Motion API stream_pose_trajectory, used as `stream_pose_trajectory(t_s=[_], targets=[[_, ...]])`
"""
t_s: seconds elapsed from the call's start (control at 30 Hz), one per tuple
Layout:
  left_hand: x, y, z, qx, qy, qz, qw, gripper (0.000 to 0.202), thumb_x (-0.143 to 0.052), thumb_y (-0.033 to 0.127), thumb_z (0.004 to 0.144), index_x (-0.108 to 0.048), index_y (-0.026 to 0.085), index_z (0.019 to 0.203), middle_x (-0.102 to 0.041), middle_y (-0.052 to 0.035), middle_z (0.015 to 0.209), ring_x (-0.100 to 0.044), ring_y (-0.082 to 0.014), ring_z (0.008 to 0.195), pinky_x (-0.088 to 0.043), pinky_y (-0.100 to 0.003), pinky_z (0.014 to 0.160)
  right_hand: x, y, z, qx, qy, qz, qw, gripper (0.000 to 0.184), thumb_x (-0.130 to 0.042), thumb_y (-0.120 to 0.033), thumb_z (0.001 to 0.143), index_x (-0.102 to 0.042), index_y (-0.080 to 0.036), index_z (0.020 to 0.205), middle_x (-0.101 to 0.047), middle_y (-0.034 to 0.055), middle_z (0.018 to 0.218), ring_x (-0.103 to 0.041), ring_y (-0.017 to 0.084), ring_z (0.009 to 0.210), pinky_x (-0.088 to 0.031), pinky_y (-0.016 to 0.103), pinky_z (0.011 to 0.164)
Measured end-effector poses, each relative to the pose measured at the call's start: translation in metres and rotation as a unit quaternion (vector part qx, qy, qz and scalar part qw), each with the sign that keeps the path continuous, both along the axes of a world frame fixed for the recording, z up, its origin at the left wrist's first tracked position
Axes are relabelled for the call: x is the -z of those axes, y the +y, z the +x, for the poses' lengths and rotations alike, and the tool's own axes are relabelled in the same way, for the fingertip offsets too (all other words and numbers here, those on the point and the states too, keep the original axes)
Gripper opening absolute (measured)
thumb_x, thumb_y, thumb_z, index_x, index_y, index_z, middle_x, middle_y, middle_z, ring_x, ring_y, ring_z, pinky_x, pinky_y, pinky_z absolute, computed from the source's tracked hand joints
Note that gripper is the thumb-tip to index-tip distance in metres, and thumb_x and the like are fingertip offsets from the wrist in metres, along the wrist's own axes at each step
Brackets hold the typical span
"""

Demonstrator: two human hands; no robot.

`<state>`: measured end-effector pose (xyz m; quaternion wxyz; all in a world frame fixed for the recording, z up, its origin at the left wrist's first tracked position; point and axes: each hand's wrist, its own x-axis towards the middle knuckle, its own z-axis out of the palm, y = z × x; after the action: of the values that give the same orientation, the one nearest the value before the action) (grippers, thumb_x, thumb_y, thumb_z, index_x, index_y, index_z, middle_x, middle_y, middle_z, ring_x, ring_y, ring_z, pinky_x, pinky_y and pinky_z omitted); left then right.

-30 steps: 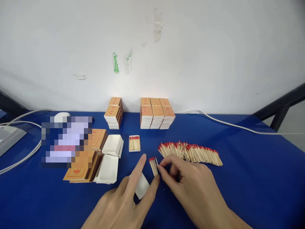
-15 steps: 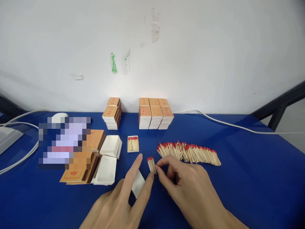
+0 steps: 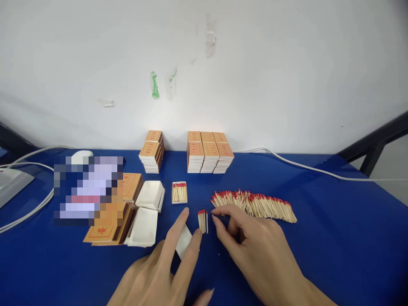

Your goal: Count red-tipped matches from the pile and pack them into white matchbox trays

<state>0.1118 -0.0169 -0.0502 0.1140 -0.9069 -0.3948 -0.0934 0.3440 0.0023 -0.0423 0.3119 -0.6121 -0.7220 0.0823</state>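
Observation:
My left hand point(image 3: 159, 263) spreads its fingers over a white matchbox tray point(image 3: 183, 241), partly hidden beneath them. One fingertip touches the foot of a small row of matches point(image 3: 201, 220) with red heads. A single match point(image 3: 207, 222) stands a little apart at the row's right side. Just right of it is my right hand point(image 3: 255, 242), thumb and forefinger close together with a narrow gap and no match visible between them. Behind that hand lies a long pile of loose matches point(image 3: 255, 204), its near part covered by the knuckles.
An open tray full of matches point(image 3: 179, 193) lies ahead. White trays point(image 3: 145, 227) and orange matchbox sleeves point(image 3: 102, 229) are stacked to the left, beside a blurred-out device point(image 3: 92, 187). Matchbox stacks point(image 3: 210, 151) point(image 3: 151, 153) stand against the wall. A white cable point(image 3: 299, 165) crosses the right.
My right fingertips have drawn back up and right from the row, leaving one match beside it. My left fingers have shifted slightly left, and the left thumb now shows.

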Motion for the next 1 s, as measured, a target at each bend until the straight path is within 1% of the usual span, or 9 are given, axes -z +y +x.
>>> stream_pose_trajectory(t_s=[0.1,0.17,0.3,0.47,0.6,0.77,0.87,1.0], targets=[[0.0026,0.0029,-0.0007,0.014,-0.016,0.012,1.000,0.058,-0.030,0.044,0.115,-0.052,0.019,0.163,-0.043,-0.0254,0.172,-0.080,-0.0173,0.071,-0.066,-0.029,0.057,0.0028,0.0031,0.0021,0.030,-0.079,0.062,0.995,0.025,-0.052,-0.033,0.110,-0.076,-0.025,0.111,-0.063,-0.0104,0.055,-0.059,0.013,0.039,-0.036,0.029,0.046],[0.0035,0.0037,-0.0013,0.020,-0.020,0.016,0.999,0.058,-0.031,0.044,0.115,-0.053,0.019,0.162,-0.043,-0.0256,0.172,-0.081,-0.0177,0.072,-0.066,-0.029,0.057,0.0045,0.0045,0.0030,0.049,-0.126,0.094,0.986,0.029,-0.048,-0.034,0.112,-0.075,-0.023,0.114,-0.063,-0.0092,0.054,-0.059,0.014,0.037,-0.032,0.031,0.045],[0.0032,0.0023,-0.0021,0.022,-0.024,0.012,0.999,0.057,-0.034,0.044,0.114,-0.054,0.019,0.162,-0.043,-0.0257,0.172,-0.082,-0.0183,0.075,-0.067,-0.029,0.058,0.0049,0.0042,0.0041,0.070,-0.172,0.121,0.975,0.032,-0.045,-0.035,0.113,-0.075,-0.024,0.112,-0.064,-0.0086,0.054,-0.060,0.016,0.036,-0.029,0.032,0.044],[0.0048,0.0030,-0.0005,0.019,-0.026,0.025,0.999,0.056,-0.035,0.042,0.114,-0.056,0.019,0.160,-0.046,-0.0252,0.171,-0.081,-0.0171,0.071,-0.067,-0.029,0.057,0.0040,0.0032,0.0049,0.065,-0.178,0.126,0.974,0.034,-0.042,-0.035,0.114,-0.075,-0.023,0.112,-0.065,-0.0089,0.055,-0.062,0.016,0.037,-0.030,0.031,0.044],[0.0059,0.0036,-0.0003,0.020,-0.023,0.024,0.999,0.056,-0.034,0.043,0.114,-0.056,0.020,0.160,-0.048,-0.0241,0.170,-0.081,-0.0173,0.074,-0.068,-0.029,0.059,0.0041,0.0042,0.0050,0.069,-0.186,0.128,0.972,0.035,-0.041,-0.036,0.115,-0.075,-0.024,0.110,-0.065,-0.0088,0.055,-0.060,0.016,0.036,-0.030,0.031,0.044],[0.0049,0.0019,-0.0019,0.023,-0.025,0.031,0.999,0.055,-0.034,0.043,0.114,-0.058,0.020,0.159,-0.048,-0.0247,0.169,-0.082,-0.0181,0.077,-0.068,-0.029,0.060,0.0038,0.0057,0.0054,0.065,-0.187,0.127,0.972,0.038,-0.039,-0.036,0.116,-0.074,-0.024,0.108,-0.063,-0.0087,0.053,-0.060,0.016,0.035,-0.026,0.031,0.043],[0.0047,0.0012,-0.0026,0.019,-0.024,0.028,0.999,0.055,-0.034,0.043,0.115,-0.056,0.020,0.160,-0.048,-0.0247,0.170,-0.083,-0.0187,0.080,-0.068,-0.029,0.061,0.0038,0.0062,0.0052,0.059,-0.180,0.128,0.973,0.039,-0.040,-0.037,0.116,-0.075,-0.024,0.107,-0.063,-0.0084,0.053,-0.059,0.016,0.035,-0.027,0.031,0.043],[0.0057,0.0016,-0.0028,0.022,-0.025,0.030,0.999,0.056,-0.033,0.043,0.114,-0.057,0.020,0.160,-0.048,-0.0249,0.170,-0.081,-0.0177,0.075,-0.068,-0.029,0.060,0.0046,0.0060,0.0048,0.045,-0.159,0.113,0.980,0.039,-0.041,-0.038,0.117,-0.075,-0.024,0.105,-0.063,-0.0090,0.053,-0.058,0.014,0.035,-0.026,0.031,0.044]])
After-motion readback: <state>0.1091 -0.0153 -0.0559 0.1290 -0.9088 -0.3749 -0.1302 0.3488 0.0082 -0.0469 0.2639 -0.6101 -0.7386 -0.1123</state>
